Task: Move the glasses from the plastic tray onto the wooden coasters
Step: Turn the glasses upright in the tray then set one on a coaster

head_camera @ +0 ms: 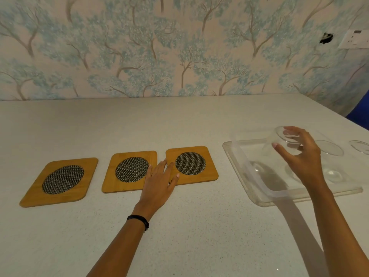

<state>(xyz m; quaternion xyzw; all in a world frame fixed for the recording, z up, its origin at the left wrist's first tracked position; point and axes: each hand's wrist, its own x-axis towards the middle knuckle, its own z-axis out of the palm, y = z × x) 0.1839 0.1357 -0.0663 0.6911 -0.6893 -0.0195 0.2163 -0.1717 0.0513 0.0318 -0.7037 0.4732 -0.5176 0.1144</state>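
Note:
Three wooden coasters with round dark mesh centres lie in a row on the table: left coaster (60, 181), middle coaster (127, 171), right coaster (199, 167). My left hand (159, 180) rests flat, fingers apart, across the gap between the middle and right coasters. A clear plastic tray (257, 193) sits at the right. My right hand (301, 156) grips a clear glass (279, 143) near its rim, held tilted above the tray's left part. A second glass (331, 160) stands in the tray beside it. A third glass's rim (359, 146) shows at the frame's right edge.
The pale speckled table (179, 226) runs to a wall with blue tree wallpaper. A white socket plate (354, 40) is on the wall at upper right. Something blue (359, 114) stands past the table's right edge.

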